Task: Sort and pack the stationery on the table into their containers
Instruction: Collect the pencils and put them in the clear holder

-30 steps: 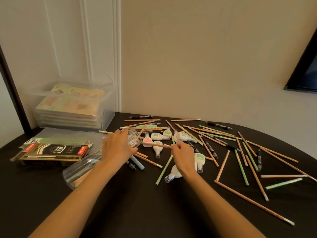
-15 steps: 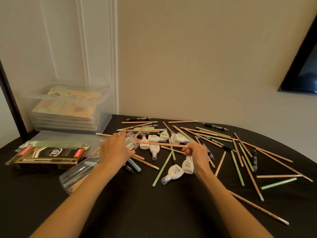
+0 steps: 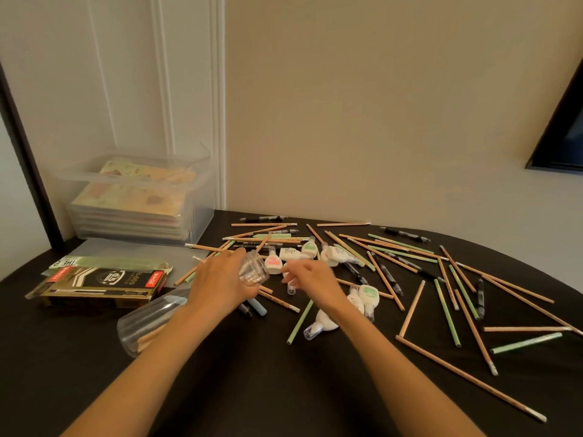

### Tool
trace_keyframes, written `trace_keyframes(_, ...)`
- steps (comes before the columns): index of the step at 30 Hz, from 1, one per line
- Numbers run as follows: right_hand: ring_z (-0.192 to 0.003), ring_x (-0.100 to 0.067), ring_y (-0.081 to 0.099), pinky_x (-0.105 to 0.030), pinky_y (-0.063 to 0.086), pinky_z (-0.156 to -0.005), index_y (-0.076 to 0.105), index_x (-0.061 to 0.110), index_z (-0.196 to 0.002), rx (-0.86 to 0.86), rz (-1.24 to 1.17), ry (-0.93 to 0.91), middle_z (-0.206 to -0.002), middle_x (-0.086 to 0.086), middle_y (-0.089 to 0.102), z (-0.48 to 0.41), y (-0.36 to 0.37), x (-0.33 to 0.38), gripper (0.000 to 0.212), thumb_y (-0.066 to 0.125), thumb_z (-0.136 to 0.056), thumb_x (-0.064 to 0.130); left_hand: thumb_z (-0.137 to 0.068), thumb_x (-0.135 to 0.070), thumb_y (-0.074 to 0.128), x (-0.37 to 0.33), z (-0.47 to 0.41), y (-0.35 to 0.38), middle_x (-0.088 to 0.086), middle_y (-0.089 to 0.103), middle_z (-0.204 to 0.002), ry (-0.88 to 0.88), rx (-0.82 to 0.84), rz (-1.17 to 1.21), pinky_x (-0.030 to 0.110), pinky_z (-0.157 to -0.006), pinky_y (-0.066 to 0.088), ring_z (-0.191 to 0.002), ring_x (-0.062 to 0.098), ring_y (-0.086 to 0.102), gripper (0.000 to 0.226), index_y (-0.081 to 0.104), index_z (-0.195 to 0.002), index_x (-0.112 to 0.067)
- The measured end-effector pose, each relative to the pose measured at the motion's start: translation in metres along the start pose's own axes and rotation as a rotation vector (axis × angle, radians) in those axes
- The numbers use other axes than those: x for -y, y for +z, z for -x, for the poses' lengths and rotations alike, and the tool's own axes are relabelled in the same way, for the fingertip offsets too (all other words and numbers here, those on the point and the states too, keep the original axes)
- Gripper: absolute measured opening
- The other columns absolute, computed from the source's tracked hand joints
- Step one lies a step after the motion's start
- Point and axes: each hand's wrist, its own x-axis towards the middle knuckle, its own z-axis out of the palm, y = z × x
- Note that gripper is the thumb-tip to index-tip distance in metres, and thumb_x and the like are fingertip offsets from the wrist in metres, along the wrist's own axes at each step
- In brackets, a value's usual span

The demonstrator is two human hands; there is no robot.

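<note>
On table [image 3: 284, 389] centre-left, left hand [image 3: 220, 280] curls round clear jar [image 3: 254, 269]. Right hand [image 3: 310, 279] just beside jar, blurred, can't tell its grip. Pencils [image 3: 467, 376] scattered right, correction tapes [image 3: 310, 249] behind hands.

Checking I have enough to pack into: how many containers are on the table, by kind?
Clear storage bin: 1
Black pen box: 1
Green box: 1
Clear tube: 1
Small clear jar, in left hand: 1
Total: 5
</note>
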Motion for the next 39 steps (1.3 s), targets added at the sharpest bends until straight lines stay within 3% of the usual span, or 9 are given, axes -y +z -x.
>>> trace_keyframes(2,-0.084,-0.013,0.057,-0.033,0.048,-0.083,0.066,0.011,-0.092,-0.079,0.138,0.030,-0.083,0.001,0.061,-0.006,-0.005,-0.012,0.021,0.052,-0.093,0.026,-0.079,-0.042,0.069,0.005,0.000,0.000,0.001,0.048,-0.134,-0.032,0.000,-0.021,0.033,-0.099,0.039,-0.123,0.019,0.045,0.072,0.035,-0.139,-0.021)
trace_keyframes(5,-0.087,-0.011,0.054,-0.028,0.047,-0.074,0.069,0.009,-0.087,0.105,0.499,0.077,-0.088,-0.001,0.060,-0.005,-0.001,-0.029,0.023,0.066,-0.084,0.032,-0.079,-0.043,0.068,0.006,-0.001,0.002,0.001,0.047,-0.135,-0.053,0.003,-0.046,0.032,-0.098,0.039,-0.123,0.019,0.044,0.073,0.034,-0.139,-0.021)
trace_keyframes(9,-0.103,-0.018,0.049,-0.036,0.049,-0.087,0.070,0.010,-0.087,0.060,0.648,0.023,-0.104,-0.006,0.057,-0.003,0.004,-0.038,0.016,0.067,-0.083,0.026,-0.080,-0.043,0.067,0.001,-0.003,0.004,0.001,0.047,-0.135,-0.042,0.005,-0.043,0.033,-0.099,0.038,-0.123,0.019,0.044,0.070,0.035,-0.138,-0.021)
trace_keyframes(13,-0.078,-0.011,0.059,-0.028,0.052,-0.076,0.062,0.016,-0.079,-0.049,0.265,0.048,-0.079,0.002,0.062,-0.001,-0.006,-0.035,0.009,0.063,-0.087,0.020,-0.079,-0.042,0.068,0.001,-0.004,0.008,0.000,0.048,-0.135,-0.048,0.013,-0.061,0.031,-0.098,0.038,-0.123,0.019,0.045,0.070,0.035,-0.138,-0.022)
trace_keyframes(18,-0.075,-0.012,0.070,-0.020,0.056,-0.066,0.060,0.011,-0.092,-0.381,-0.505,0.172,-0.089,-0.008,0.069,0.003,-0.029,-0.034,0.007,0.053,-0.093,0.010,-0.078,-0.043,0.068,-0.002,-0.006,0.011,0.000,0.046,-0.136,-0.051,0.046,-0.103,0.031,-0.098,0.038,-0.123,0.018,0.045,0.072,0.035,-0.139,-0.023)
trace_keyframes(26,-0.074,-0.012,0.069,-0.017,0.053,-0.058,0.056,0.003,-0.115,-0.794,-0.890,0.329,-0.092,-0.010,0.067,0.002,-0.061,-0.041,0.022,0.049,-0.096,0.012,-0.075,-0.041,0.071,-0.006,-0.006,0.014,-0.001,0.050,-0.132,-0.055,0.067,-0.093,0.032,-0.096,0.040,-0.120,0.017,0.047,0.069,0.039,-0.134,-0.023)
trace_keyframes(32,-0.073,-0.013,0.068,-0.020,0.056,-0.062,0.059,0.002,-0.104,-0.516,-0.941,0.335,-0.094,-0.012,0.066,0.009,-0.043,-0.025,0.014,0.050,-0.094,0.004,-0.078,-0.038,0.070,-0.015,-0.005,0.015,0.000,0.049,-0.134,-0.009,0.079,-0.061,0.033,-0.097,0.042,-0.122,0.019,0.047,0.068,0.038,-0.136,-0.023)
trace_keyframes(37,-0.089,-0.009,0.062,-0.018,0.051,-0.066,0.068,0.014,-0.095,-0.050,-0.447,0.227,-0.100,-0.004,0.068,0.013,-0.018,-0.008,0.015,0.054,-0.093,0.018,-0.079,-0.039,0.070,-0.016,-0.005,0.013,0.000,0.047,-0.137,-0.007,0.077,-0.043,0.033,-0.099,0.041,-0.125,0.018,0.045,0.072,0.035,-0.140,-0.024)
trace_keyframes(39,-0.100,-0.010,0.059,-0.016,0.049,-0.065,0.069,0.017,-0.097,0.039,-0.350,0.213,-0.107,-0.001,0.065,0.009,-0.013,-0.004,0.016,0.053,-0.093,0.019,-0.079,-0.039,0.069,-0.011,-0.005,0.010,0.000,0.047,-0.137,-0.019,0.065,-0.043,0.032,-0.098,0.040,-0.125,0.018,0.045,0.071,0.036,-0.139,-0.023)
